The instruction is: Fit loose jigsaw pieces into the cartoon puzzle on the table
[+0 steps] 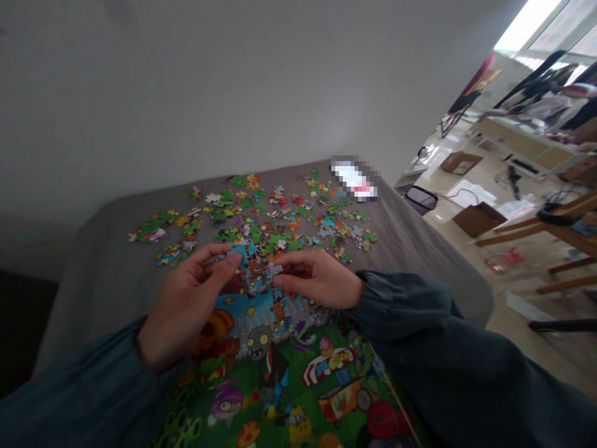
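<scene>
My left hand and my right hand meet over the near middle of a grey cloth-covered table. Together they pinch a small joined cluster of puzzle pieces, blue and red in colour, held just above the surface. Below my hands lies a colourful cartoon reference picture with zombies, plants and carts. Beyond my fingers, several loose jigsaw pieces are scattered across the table, mostly green, orange and blue. Both my sleeves are dark teal.
A blurred white and red object lies at the table's far right corner. A plain wall rises behind. To the right, the floor holds cardboard boxes, wooden furniture legs and a cluttered bench.
</scene>
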A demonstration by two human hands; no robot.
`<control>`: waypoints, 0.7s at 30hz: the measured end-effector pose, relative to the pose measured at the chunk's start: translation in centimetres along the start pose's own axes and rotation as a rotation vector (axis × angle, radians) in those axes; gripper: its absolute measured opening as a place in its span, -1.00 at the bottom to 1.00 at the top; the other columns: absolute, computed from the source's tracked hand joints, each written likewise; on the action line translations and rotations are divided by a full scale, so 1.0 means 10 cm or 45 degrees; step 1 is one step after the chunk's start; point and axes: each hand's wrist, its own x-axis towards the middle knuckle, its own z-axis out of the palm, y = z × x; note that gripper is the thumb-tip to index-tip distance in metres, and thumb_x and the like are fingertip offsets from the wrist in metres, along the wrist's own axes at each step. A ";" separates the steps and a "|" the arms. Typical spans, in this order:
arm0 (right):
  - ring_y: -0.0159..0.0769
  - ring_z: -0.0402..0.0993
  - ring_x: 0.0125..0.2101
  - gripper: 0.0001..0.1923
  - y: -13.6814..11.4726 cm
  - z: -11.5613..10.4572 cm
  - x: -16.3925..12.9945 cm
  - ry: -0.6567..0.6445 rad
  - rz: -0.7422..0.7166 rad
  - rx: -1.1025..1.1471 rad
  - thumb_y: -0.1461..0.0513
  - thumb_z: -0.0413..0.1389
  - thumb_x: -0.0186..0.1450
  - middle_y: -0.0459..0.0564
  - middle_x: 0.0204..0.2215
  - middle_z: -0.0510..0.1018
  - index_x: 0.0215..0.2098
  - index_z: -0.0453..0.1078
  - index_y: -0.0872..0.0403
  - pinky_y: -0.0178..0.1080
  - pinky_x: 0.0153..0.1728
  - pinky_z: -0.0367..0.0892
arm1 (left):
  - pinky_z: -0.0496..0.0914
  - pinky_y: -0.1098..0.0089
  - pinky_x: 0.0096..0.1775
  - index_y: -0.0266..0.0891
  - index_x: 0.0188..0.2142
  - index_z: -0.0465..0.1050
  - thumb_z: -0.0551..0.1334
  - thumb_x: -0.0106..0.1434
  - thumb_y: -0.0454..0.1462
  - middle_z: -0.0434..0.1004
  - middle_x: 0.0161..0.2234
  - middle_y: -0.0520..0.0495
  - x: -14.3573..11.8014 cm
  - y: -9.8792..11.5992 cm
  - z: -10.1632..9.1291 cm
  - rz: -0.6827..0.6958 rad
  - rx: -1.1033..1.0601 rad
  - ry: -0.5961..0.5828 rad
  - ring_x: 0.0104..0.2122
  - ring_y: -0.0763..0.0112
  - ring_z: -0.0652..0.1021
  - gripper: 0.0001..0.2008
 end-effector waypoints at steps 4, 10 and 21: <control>-0.48 0.41 -0.48 -0.78 0.03 0.01 0.00 -0.010 0.016 0.005 0.16 0.33 0.34 -0.17 -0.44 0.53 -0.13 0.53 0.12 -0.36 -0.44 0.40 | 0.54 0.45 -0.36 -0.12 -0.15 0.48 0.55 0.05 0.08 0.68 -0.48 0.13 0.00 0.00 -0.01 -0.003 -0.076 -0.017 -0.47 0.40 0.65 -0.47; -0.47 0.41 -0.48 -0.73 0.05 0.02 0.01 -0.026 0.045 -0.055 0.09 0.37 0.31 -0.20 -0.46 0.50 -0.20 0.49 0.10 -0.35 -0.45 0.37 | 0.57 0.42 -0.33 -0.12 -0.14 0.45 0.54 0.06 0.08 0.70 -0.43 0.10 0.01 -0.02 0.00 0.003 -0.082 -0.020 -0.46 0.37 0.68 -0.47; -0.47 0.31 -0.49 -0.64 -0.01 0.03 0.00 -0.057 0.083 -0.054 0.00 0.37 0.28 -0.22 -0.51 0.41 -0.34 0.42 0.09 -0.34 -0.45 0.26 | 0.59 0.39 -0.39 -0.12 -0.15 0.44 0.49 0.05 0.03 0.71 -0.42 0.05 0.01 -0.01 0.01 0.155 0.145 -0.071 -0.46 0.32 0.68 -0.52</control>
